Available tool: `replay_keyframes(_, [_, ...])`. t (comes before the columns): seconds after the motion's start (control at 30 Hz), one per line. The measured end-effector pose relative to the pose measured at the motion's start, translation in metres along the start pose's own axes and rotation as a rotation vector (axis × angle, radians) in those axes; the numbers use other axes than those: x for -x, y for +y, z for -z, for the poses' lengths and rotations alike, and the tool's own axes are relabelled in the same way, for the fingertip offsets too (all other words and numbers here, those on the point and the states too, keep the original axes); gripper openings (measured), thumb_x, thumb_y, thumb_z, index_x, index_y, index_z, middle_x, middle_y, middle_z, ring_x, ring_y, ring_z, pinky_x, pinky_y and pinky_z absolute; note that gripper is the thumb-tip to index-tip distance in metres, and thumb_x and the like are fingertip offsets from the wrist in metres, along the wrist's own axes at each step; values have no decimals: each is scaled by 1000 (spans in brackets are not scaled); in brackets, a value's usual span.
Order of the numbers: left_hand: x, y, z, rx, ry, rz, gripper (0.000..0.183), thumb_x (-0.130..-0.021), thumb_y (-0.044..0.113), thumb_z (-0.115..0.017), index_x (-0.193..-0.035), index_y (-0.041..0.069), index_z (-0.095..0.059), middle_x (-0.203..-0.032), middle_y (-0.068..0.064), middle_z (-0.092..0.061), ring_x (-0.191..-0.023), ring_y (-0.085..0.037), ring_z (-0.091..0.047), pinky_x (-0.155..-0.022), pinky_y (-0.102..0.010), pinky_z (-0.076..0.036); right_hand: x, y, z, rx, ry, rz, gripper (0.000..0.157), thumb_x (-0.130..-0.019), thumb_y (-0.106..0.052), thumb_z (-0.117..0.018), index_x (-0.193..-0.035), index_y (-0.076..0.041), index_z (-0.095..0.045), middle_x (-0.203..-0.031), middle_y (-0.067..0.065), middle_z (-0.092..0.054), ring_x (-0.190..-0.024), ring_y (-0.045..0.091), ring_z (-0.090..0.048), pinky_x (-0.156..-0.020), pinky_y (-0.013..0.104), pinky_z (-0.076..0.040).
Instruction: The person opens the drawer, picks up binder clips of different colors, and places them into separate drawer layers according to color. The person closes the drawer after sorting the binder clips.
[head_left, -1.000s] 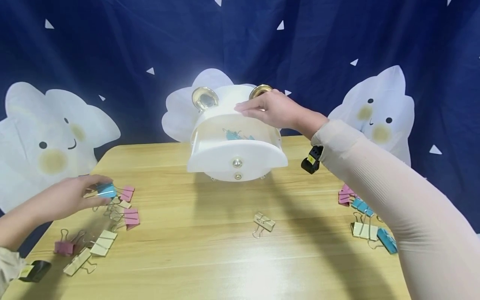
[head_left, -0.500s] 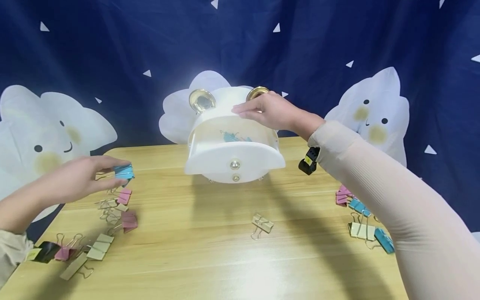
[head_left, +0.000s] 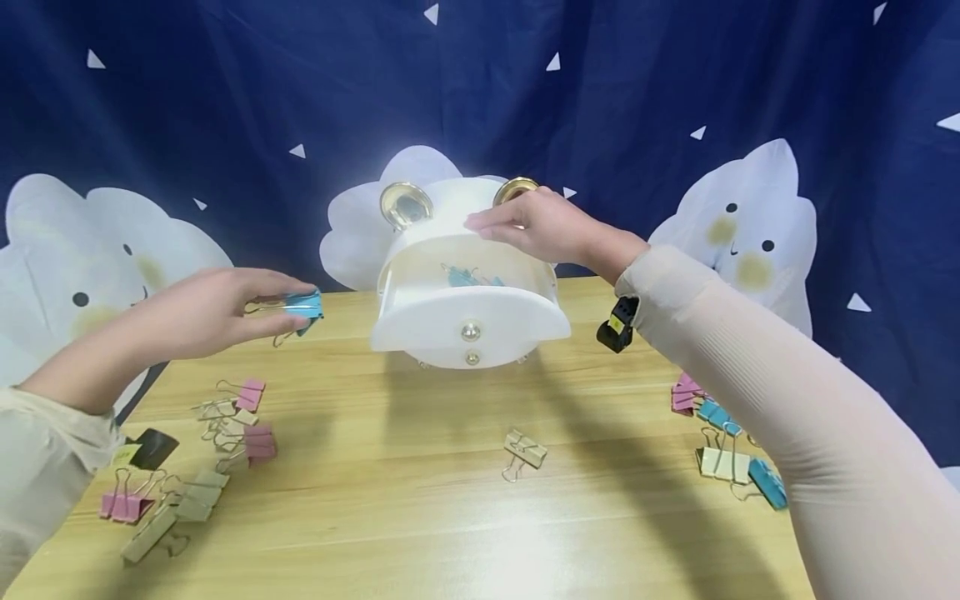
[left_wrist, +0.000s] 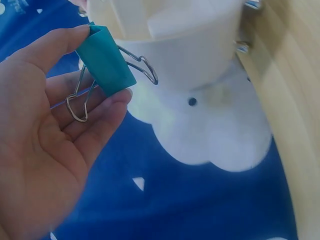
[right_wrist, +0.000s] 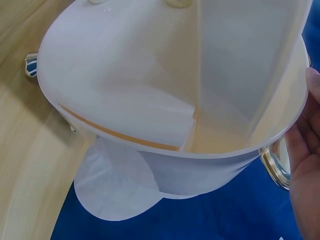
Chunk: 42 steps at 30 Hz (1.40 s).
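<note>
A blue metal binder clip (left_wrist: 107,62) with silver wire handles is hanging tilted in the air, left of a white rounded box (head_left: 420,321), while the left hand (head_left: 202,312) is pinching it between thumb and fingertips. Because only its ends are being held, it could twist loose and drop; its splayed handles could also snag on the box's front panel. The right hand (head_left: 536,221) is pinching the box's upper rim beside a gold ear-like disc (head_left: 517,187), where an uneven pull could rock the box. Blue pieces (head_left: 461,277), seemingly clips, are lying inside. A pale wood-grained table (head_left: 375,500) is carrying a lone cream clip (head_left: 525,447) in front and mixed clips on both sides; behind, a navy cloud-patterned curtain (head_left: 487,83) is hanging.
</note>
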<state>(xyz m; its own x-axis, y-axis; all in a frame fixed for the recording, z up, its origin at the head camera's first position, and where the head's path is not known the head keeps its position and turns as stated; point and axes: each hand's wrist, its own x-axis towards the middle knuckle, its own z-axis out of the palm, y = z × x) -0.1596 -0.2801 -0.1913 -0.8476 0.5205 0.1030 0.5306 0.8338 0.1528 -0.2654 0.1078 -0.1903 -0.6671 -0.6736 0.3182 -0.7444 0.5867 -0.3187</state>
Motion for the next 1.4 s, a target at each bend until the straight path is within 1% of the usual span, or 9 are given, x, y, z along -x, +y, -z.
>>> replay_keyframes(0.17, [-21, 17, 6, 9, 21, -93, 43, -92, 36, -69, -129, 14, -66, -111, 0, -70, -83, -13, -61, -83, -46, -52, 2, 1, 1, 11, -5, 0, 30, -99, -27, -60, -128, -22, -67, -129, -8, -62, -114, 9, -57, -95, 28, -47])
replay_keyframes(0.27, [-33, 25, 8, 3, 17, -133, 43, -92, 37, -69, -129, 15, -66, -109, 2, -70, -80, -12, -58, -84, -45, -51, 2, 1, 1, 6, -6, -2, 30, -99, -27, -61, -128, -22, -67, -129, -8, -62, -115, 10, -57, -95, 29, -47])
replay_keyframes(0.5, [-53, 35, 11, 0, -4, -136, 44, -92, 39, -68, -130, 16, -65, -97, 5, -69, -75, -12, -57, -80, -40, -50, 0, 2, -1, -2, 2, 15, 30, -98, -26, -61, -127, -20, -68, -129, -6, -63, -115, 11, -57, -95, 30, -47])
replay_keyframes(0.63, [-65, 40, 8, 27, -19, -146, 45, -92, 41, -67, -130, 17, -65, -103, 4, -70, -84, -12, -64, -85, -41, -51, 0, 3, 0, 4, 1, 15, 30, -98, -27, -62, -126, -20, -68, -129, -6, -63, -116, 11, -57, -96, 30, -46])
replay_keyframes(0.7, [-72, 43, 6, 38, -26, -169, 44, -92, 41, -67, -129, 17, -66, -105, 4, -70, -88, -13, -64, -86, -42, -52, 0, 3, 0, 5, 1, 15, 30, -98, -27, -62, -126, -20, -68, -129, -6, -63, -115, 12, -57, -96, 31, -47])
replay_keyframes(0.87, [-88, 51, 1, 42, -53, -219, 40, -93, 39, -67, -127, 17, -67, -99, 4, -69, -85, -15, -61, -86, -41, -51, 1, 3, 1, 8, 1, 16, 30, -98, -27, -62, -126, -20, -68, -129, -6, -63, -114, 12, -58, -93, 31, -48])
replay_keyframes(1.07, [-104, 61, -6, 22, -97, -221, 45, -93, 40, -66, -131, 16, -64, -116, -1, -69, -101, -20, -63, -94, -45, -48, 0, 4, 1, 14, 2, 29, 29, -98, -26, -62, -126, -20, -68, -129, -6, -63, -113, 12, -58, -94, 31, -48])
replay_keyframes(1.2, [-114, 67, -13, 13, -89, -249, 41, -93, 37, -66, -128, 16, -65, -113, -1, -69, -100, -21, -63, -91, -44, -49, -1, 4, 0, 29, 9, 43, 29, -98, -27, -62, -125, -20, -69, -128, -6, -63, -115, 12, -58, -96, 32, -47])
replay_keyframes(1.4, [-122, 75, -21, 68, -82, -227, 38, -93, 36, -66, -125, 16, -67, -115, 0, -69, -102, -19, -63, -91, -41, -49, -1, 1, -1, 23, 8, 43, 30, -98, -26, -62, -126, -20, -69, -127, -5, -64, -112, 12, -59, -93, 32, -48])
